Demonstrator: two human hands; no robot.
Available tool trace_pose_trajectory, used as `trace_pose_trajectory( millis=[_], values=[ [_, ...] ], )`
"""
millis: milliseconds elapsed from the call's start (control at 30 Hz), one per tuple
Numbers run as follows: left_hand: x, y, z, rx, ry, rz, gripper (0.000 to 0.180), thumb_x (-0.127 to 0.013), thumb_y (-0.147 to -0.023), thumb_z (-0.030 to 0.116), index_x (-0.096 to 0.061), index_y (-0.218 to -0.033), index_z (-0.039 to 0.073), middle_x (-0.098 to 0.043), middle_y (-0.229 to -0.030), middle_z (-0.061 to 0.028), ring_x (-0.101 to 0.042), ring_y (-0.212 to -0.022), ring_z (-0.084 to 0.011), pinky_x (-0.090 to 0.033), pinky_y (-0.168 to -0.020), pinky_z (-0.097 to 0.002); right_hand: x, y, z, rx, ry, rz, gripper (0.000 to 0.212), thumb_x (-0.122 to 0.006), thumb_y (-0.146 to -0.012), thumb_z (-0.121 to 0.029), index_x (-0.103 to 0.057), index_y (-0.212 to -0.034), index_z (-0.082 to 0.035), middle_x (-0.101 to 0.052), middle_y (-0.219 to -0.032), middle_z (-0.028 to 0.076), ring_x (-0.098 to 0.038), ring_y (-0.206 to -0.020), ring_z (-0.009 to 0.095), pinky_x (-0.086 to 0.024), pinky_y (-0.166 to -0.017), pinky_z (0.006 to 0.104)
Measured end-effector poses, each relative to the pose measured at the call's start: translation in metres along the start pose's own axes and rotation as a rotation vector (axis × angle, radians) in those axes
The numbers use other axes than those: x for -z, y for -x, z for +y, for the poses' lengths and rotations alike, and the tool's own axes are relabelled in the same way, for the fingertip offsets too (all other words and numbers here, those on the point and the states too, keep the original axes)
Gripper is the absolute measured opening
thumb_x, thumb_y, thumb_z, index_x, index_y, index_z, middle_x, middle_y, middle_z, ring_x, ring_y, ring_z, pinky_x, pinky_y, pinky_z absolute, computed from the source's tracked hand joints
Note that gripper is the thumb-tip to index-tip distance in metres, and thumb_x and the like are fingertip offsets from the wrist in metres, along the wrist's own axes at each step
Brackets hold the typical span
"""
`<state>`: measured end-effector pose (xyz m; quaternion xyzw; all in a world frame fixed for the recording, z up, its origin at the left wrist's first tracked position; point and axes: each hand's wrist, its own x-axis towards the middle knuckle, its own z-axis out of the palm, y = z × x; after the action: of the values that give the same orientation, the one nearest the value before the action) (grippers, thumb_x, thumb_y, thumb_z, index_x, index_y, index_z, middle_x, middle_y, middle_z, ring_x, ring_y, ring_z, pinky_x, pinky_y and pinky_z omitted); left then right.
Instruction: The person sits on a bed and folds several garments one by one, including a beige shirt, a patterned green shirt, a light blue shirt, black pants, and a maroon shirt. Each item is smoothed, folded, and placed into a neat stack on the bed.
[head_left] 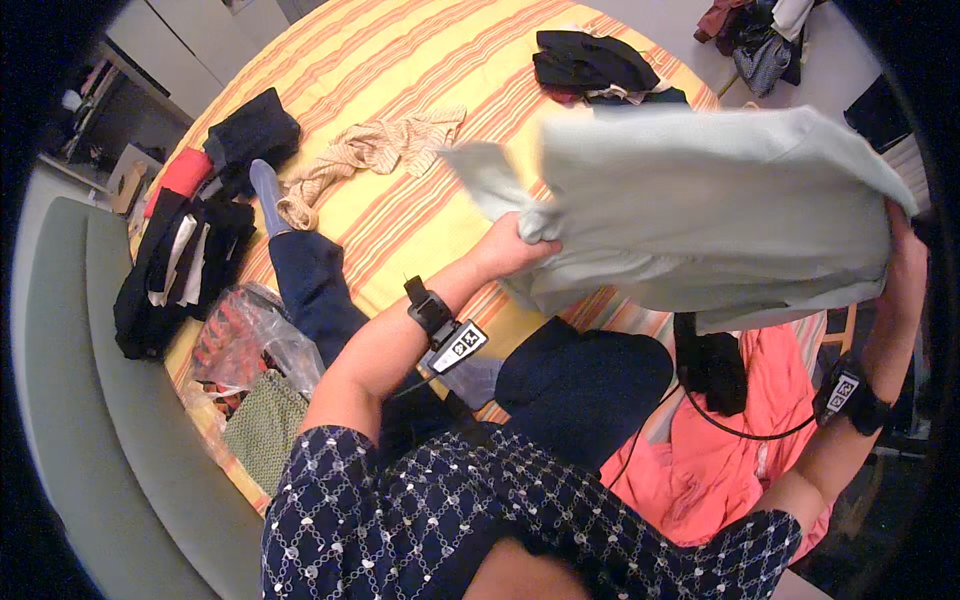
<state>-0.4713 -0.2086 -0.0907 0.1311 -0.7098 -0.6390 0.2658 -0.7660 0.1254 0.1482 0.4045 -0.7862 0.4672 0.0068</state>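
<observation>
A pale grey-green garment [720,210] hangs stretched out in the air between my two hands, slightly blurred; its exact kind does not show. At its left end my left hand [522,246] is closed round a bunched part of the cloth, with a loose flap sticking out beyond the fist. My right hand [903,232] grips the garment's far right edge, the fingers partly hidden by the cloth and the dark rim of the picture. Under the garment lie a coral-pink cloth [720,450] and a black piece of clothing [712,372], close to my bent leg.
I sit on a bed with a yellow-orange striped cover [400,60]. Dark folded clothes [185,265] are stacked at the left, near a clear plastic bag [245,335] and a green knitted cloth [262,425]. A beige striped scarf [375,150] and a black pile [595,62] lie farther off.
</observation>
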Motion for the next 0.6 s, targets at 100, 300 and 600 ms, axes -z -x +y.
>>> trace_pose_trajectory(
  millis=[100,300,600],
  values=[
    [0.034,0.003,0.017,0.344,0.005,-0.208,0.032,-0.065,-0.079,0.016,-0.060,-0.106,0.001,-0.063,-0.095,-0.0037,-0.057,-0.087,-0.0110,-0.046,-0.077,-0.0261,0.035,0.042,-0.006,0.038,0.096,0.050,0.045,-0.050,-0.089,-0.035,-0.050,-0.120,-0.001,-0.054,-0.117,0.010,-0.053,-0.105,0.019,-0.040,-0.093,0.0320],
    [0.152,0.068,0.100,0.232,-0.022,-0.390,0.035,-0.070,-0.075,0.014,-0.062,-0.105,-0.003,-0.064,-0.097,-0.0045,-0.056,-0.090,-0.0111,-0.045,-0.081,-0.0276,0.043,0.080,-0.021,-0.056,-0.157,-0.274,0.047,-0.051,-0.086,-0.035,-0.050,-0.118,0.000,-0.054,-0.117,0.011,-0.056,-0.102,0.020,-0.043,-0.090,0.0329],
    [0.182,-0.098,0.103,-0.019,-1.128,0.208,0.020,-0.059,-0.073,0.015,-0.061,-0.091,0.006,-0.063,-0.084,-0.0179,-0.061,-0.079,-0.0321,-0.047,-0.070,-0.0421,-0.107,-0.095,0.029,0.222,0.083,-0.075,0.027,-0.049,-0.083,-0.006,-0.062,-0.106,-0.004,-0.062,-0.092,0.001,-0.055,-0.085,0.012,-0.044,-0.079,0.0257]
  ],
)
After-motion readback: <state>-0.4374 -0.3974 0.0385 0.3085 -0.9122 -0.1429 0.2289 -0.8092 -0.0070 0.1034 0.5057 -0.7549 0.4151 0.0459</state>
